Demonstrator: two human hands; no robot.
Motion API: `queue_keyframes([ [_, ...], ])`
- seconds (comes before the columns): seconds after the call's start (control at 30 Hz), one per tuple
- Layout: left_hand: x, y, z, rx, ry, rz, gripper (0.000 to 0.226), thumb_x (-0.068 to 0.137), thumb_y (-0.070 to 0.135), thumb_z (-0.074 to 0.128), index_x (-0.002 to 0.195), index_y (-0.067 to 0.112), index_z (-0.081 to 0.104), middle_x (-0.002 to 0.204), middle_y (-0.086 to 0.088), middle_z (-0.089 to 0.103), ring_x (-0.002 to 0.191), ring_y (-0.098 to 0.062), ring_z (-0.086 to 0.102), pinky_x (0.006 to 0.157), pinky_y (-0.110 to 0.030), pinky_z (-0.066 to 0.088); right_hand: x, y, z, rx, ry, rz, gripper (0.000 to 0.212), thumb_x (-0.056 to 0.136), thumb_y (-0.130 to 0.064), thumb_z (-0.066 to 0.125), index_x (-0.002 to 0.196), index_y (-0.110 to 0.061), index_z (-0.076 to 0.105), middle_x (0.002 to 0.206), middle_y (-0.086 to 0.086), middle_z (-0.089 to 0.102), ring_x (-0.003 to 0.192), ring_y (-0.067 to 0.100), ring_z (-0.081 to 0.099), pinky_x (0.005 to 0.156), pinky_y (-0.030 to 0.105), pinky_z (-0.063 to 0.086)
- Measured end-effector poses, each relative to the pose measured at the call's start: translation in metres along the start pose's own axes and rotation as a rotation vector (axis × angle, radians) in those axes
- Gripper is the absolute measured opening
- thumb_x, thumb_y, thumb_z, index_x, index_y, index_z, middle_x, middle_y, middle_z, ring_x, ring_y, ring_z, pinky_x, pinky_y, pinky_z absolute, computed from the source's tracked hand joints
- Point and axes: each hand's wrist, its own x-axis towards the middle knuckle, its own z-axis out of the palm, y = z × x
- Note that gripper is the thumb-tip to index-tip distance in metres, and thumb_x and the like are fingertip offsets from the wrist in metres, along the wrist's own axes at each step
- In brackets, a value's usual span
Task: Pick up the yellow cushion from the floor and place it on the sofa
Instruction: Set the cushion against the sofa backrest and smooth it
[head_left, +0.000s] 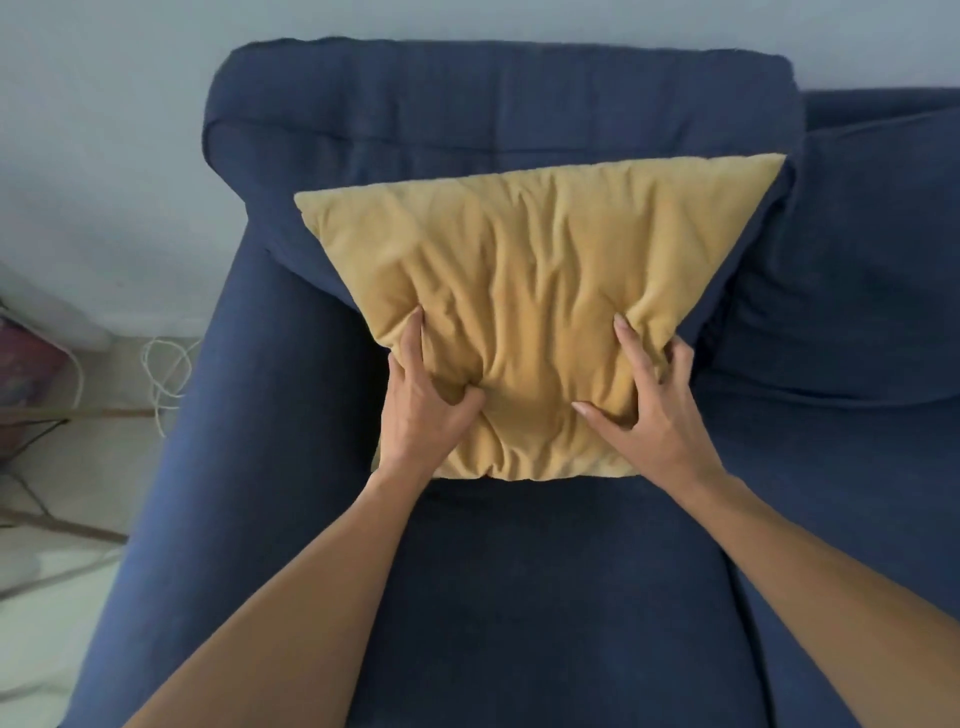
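A home living room: a blue fabric sofa (467, 597) against a pale wall (104, 130), white cable (166, 369) on the tiled floor (62, 613).

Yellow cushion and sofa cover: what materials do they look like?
Yellow cushion: soft velvety or suede-like fabric, matte with faint sheen along its creases; dents under the left hand and right hand, so a loose soft fill. Sofa: dark blue woven upholstery, matte, fine grainy texture. Exact fibres unclear.

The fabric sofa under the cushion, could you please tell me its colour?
Dark navy blue fabric sofa, plain, clearest in the head view.
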Motion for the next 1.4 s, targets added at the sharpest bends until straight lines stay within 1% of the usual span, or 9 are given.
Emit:
queue_keyframes([
  [0.17,-0.018,-0.032,0.006,-0.049,-0.152,-0.115,0.107,0.084,0.032,0.079,0.163,0.037,0.006,0.167,0.01,0.019,0.128,0.009,0.028,0.084,-0.001,0.029,-0.033,0.011,0.013,-0.106,-0.13,0.11,0.107,0.087,-0.065,0.072,0.17,-0.041,0.008,0.159,0.024,0.024,0.124,0.043,0.058,0.096,0.056,0.059],
  [0.27,-0.016,-0.041,0.003,-0.039,-0.16,-0.115,0.103,0.084,0.035,0.077,0.162,0.034,0.01,0.162,0.005,0.029,0.137,-0.01,0.038,0.095,-0.016,0.036,-0.045,0.016,0.021,-0.05,-0.135,0.174,0.108,0.086,-0.068,0.071,0.167,-0.051,0.001,0.162,0.019,0.02,0.133,0.04,0.053,0.098,0.057,0.057],
  [0.4,-0.007,-0.033,-0.016,-0.03,-0.137,-0.131,0.076,0.08,0.044,0.068,0.145,0.042,0.027,0.116,0.001,0.059,0.088,-0.016,0.06,0.069,-0.031,0.047,-0.042,0.008,0.02,0.093,-0.065,0.182,0.1,0.089,-0.064,0.072,0.165,-0.057,0.008,0.16,0.011,0.021,0.135,0.032,0.051,0.102,0.056,0.055],
  [0.57,0.012,-0.036,-0.044,-0.029,-0.084,-0.144,0.059,0.08,0.044,0.064,0.132,0.046,0.036,0.078,0.003,0.057,0.059,-0.01,0.052,0.053,-0.029,0.047,-0.031,0.007,0.009,0.163,-0.116,0.172,0.095,0.09,-0.067,0.068,0.161,-0.066,0.006,0.155,-0.007,0.017,0.129,0.018,0.046,0.099,0.038,0.048],
  [0.67,0.022,-0.042,-0.044,-0.056,-0.117,-0.18,0.052,0.087,0.042,0.062,0.131,0.05,0.035,0.084,0.005,0.057,0.067,-0.011,0.056,0.058,-0.031,0.05,-0.032,0.009,0.008,0.089,-0.222,0.167,0.092,0.092,-0.071,0.062,0.159,-0.068,-0.001,0.155,-0.011,0.012,0.112,0.021,0.054,0.096,0.043,0.051],
  [0.83,-0.002,-0.059,-0.023,-0.173,-0.196,-0.269,0.056,0.102,0.044,0.06,0.147,0.042,0.026,0.12,0.014,0.053,0.104,-0.006,0.058,0.076,-0.02,0.046,-0.035,0.014,0.013,0.224,-0.097,0.326,0.081,0.1,-0.063,0.058,0.162,-0.062,0.006,0.166,-0.009,0.01,0.131,0.01,0.038,0.101,0.043,0.046],
  [1.0,0.024,-0.065,-0.037,-0.341,-0.046,-0.487,0.092,0.09,0.073,0.059,0.162,0.035,0.016,0.117,0.013,0.055,0.114,-0.015,0.058,0.09,-0.033,0.045,-0.001,0.026,-0.001,0.385,0.019,0.541,0.091,0.097,-0.077,0.05,0.169,-0.047,0.001,0.164,-0.009,0.033,0.134,0.009,0.045,0.106,0.034,0.039],
  [1.3,0.055,-0.026,-0.033,-0.532,-0.101,-0.663,0.104,0.064,0.089,0.071,0.149,0.039,0.037,0.129,0.016,0.057,0.115,-0.014,0.058,0.102,-0.046,0.048,0.034,0.022,-0.021,0.73,-0.016,0.604,0.081,0.088,-0.062,0.077,0.159,-0.042,0.044,0.137,-0.024,0.065,0.119,-0.005,0.063,0.101,0.023,0.048],
  [1.4,0.057,-0.022,-0.039,-0.594,-0.093,-0.646,0.093,0.067,0.08,0.078,0.142,0.04,0.04,0.127,0.013,0.061,0.112,-0.015,0.062,0.094,-0.043,0.054,0.038,0.031,-0.038,0.758,0.029,0.613,0.043,0.093,-0.04,0.081,0.133,-0.031,0.07,0.118,-0.017,0.078,0.11,0.002,0.073,0.096,0.025,0.056],
])
